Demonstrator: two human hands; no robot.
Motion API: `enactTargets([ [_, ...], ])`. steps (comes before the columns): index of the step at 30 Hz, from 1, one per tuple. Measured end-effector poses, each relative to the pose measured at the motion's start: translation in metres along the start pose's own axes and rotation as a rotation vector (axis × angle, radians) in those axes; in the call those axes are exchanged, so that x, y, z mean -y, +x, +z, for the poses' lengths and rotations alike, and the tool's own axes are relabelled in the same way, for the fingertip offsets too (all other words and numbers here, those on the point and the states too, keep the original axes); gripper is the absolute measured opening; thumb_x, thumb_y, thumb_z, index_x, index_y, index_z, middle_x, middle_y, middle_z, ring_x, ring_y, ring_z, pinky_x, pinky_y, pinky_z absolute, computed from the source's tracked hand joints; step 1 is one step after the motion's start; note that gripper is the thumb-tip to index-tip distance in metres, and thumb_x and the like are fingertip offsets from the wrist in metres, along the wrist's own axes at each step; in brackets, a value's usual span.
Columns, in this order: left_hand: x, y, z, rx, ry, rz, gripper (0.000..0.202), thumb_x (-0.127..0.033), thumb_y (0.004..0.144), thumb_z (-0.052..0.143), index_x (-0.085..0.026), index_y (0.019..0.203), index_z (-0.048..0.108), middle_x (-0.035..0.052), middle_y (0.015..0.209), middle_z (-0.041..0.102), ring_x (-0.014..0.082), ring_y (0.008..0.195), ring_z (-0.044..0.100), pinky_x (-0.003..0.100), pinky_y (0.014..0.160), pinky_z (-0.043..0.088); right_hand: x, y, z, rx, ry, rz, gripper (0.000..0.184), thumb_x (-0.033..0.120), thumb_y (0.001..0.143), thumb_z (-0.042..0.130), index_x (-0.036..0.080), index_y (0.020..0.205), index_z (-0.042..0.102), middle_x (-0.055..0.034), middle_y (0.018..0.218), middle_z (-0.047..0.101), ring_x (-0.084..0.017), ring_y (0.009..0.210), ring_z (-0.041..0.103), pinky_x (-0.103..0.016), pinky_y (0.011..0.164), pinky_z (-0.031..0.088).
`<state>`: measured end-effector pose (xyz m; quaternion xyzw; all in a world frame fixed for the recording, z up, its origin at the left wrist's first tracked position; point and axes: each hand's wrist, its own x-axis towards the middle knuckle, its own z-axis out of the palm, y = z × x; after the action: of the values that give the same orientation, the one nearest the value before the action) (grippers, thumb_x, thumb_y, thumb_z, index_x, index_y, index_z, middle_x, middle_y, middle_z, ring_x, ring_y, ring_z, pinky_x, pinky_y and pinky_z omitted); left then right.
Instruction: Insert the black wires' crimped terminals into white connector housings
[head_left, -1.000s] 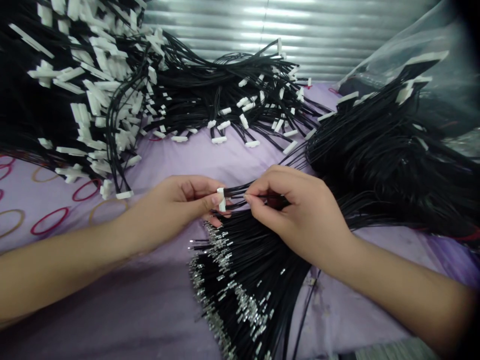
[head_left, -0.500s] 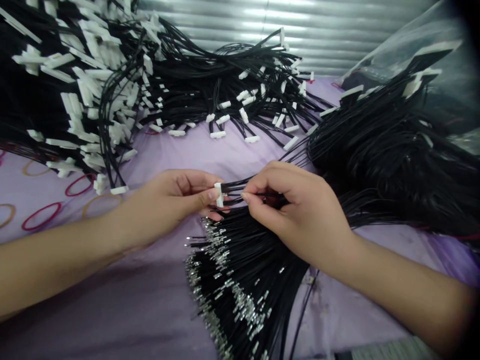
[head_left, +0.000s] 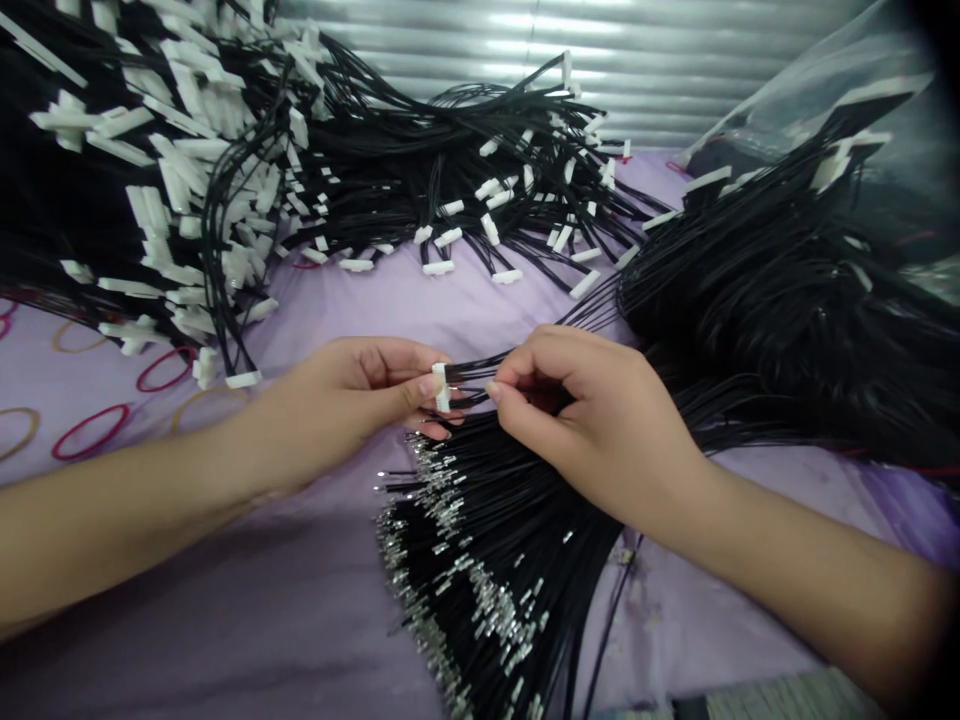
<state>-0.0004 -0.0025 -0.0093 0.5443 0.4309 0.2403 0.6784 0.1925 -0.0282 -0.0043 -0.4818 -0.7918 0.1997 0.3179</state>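
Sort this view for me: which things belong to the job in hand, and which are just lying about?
Job, it seems:
left hand, pinching a white connector
right hand, pinching black wires
metal-tipped wire bundle
connector-ended wire pile

Lying about:
plastic bag
purple sheet
ribbed metal wall

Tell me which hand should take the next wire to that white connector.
Probably the right hand: its fingertips pinch black wires just beside the white connector, above the bundle of crimped wires. The left hand is occupied, gripping that connector between thumb and fingers.
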Motion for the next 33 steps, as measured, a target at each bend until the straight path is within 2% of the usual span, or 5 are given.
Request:
enactTargets([
  [9, -0.0025, 0.0005, 0.0011, -0.005, 0.009, -0.025, 0.012, -0.023, 0.078, 0.061, -0.014, 0.081, 0.068, 0.0002, 0.076, 0.068, 0.0038, 0.067, 0.061, 0.008, 0.064, 0.052, -0.0004, 0.0014, -0.0001, 0.013, -0.046, 0.039, 0.01, 0.016, 0.079, 0.056, 0.015, 0.069, 0.058, 0.0022, 0.068, 0.056, -0.006, 0.064, 0.049, -0.02, 0.058, 0.036],
  [18, -0.0006, 0.0004, 0.0016, -0.031, 0.054, -0.023, 0.013, -0.023, 0.078, 0.062, -0.015, 0.085, 0.068, 0.0008, 0.082, 0.07, 0.0052, 0.071, 0.064, 0.01, 0.066, 0.053, 0.0, 0.0007, -0.0012, -0.003, -0.017, 0.001, 0.011, 0.016, 0.079, 0.056, 0.014, 0.069, 0.058, 0.0022, 0.068, 0.055, -0.005, 0.064, 0.048, -0.018, 0.059, 0.035],
  [25, 0.0, 0.0008, 0.0004, -0.073, 0.024, -0.072, 0.017, -0.029, 0.077, 0.063, -0.016, 0.087, 0.067, 0.0014, 0.084, 0.07, 0.0063, 0.07, 0.064, 0.012, 0.066, 0.054, -0.0026, 0.0037, 0.0026, -0.014, -0.02, -0.015, 0.008, 0.013, 0.079, 0.054, 0.013, 0.072, 0.058, 0.0012, 0.072, 0.054, -0.006, 0.068, 0.047, -0.019, 0.062, 0.035],
  [33, 0.003, 0.0003, -0.0024, -0.046, 0.046, -0.057, 0.019, -0.03, 0.076, 0.063, -0.017, 0.089, 0.068, 0.0021, 0.085, 0.07, 0.0075, 0.071, 0.064, 0.013, 0.067, 0.054, -0.0023, 0.0021, 0.002, 0.014, -0.015, -0.018, 0.007, 0.014, 0.08, 0.053, 0.014, 0.075, 0.057, 0.0009, 0.073, 0.054, -0.007, 0.068, 0.047, -0.02, 0.061, 0.035],
])
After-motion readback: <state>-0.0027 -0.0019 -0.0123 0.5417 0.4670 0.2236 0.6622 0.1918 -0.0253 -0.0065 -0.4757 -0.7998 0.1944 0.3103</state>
